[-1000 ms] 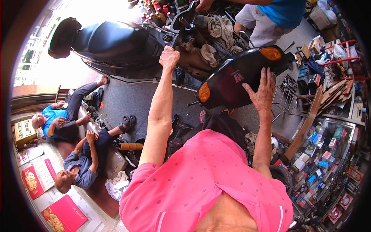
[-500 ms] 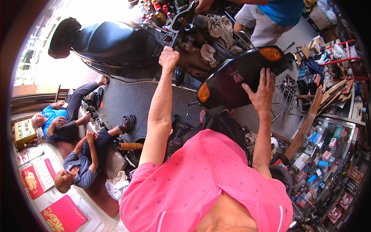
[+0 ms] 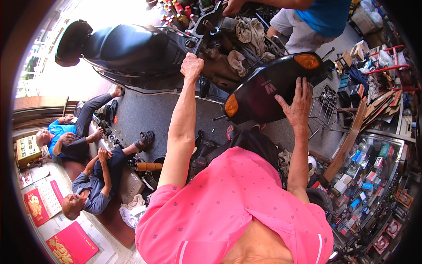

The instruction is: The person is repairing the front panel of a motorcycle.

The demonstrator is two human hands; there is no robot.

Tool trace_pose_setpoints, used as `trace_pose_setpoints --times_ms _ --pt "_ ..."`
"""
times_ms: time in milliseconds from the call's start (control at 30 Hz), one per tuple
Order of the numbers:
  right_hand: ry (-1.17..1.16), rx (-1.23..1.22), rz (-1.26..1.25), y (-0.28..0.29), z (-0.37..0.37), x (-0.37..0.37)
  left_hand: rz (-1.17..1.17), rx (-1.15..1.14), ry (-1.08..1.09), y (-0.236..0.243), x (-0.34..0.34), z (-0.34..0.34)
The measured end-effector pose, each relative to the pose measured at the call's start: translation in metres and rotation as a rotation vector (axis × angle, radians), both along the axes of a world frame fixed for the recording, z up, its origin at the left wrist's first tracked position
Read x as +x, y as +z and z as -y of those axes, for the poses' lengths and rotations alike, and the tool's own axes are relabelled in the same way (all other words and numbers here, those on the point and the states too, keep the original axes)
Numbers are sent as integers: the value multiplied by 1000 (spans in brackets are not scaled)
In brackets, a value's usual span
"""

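My left hand is closed in a fist beside the scooter, near the front of its black seat. What the fist grips is hidden under the fingers. My right hand lies with fingers stretched out on the lower right part of a glossy black scooter front panel. Two orange turn signals sit at this panel's ends, an upper one and a lower one. Both my arms reach forward from pink sleeves.
A person in a blue shirt stands across the scooter, one hand by its dark frame. Two people sit on the left. Rags lie beyond the panel. A metal rack, wooden boards and a glass case of small boxes stand right.
The person in the blue shirt has shifted slightly to the right. My two hands stay where they were, and the panel has not visibly moved.
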State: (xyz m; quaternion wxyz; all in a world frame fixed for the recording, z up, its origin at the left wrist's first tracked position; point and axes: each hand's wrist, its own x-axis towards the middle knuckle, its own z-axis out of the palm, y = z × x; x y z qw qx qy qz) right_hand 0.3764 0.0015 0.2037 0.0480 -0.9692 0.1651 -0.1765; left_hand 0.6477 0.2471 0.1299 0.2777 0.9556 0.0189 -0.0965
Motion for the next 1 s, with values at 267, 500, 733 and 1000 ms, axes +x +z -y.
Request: trace_pose_setpoints --times_ms 267,500,733,1000 --pt "0 11 -4 1 -1 0 -28 -27 8 -4 3 -3" --pt "10 -13 4 4 -3 0 -37 -45 15 -8 4 -3" --pt "3 -8 1 2 -2 0 -21 -22 7 -9 4 -3" --pt "-3 23 13 1 0 2 -29 -32 -2 -2 3 -1"
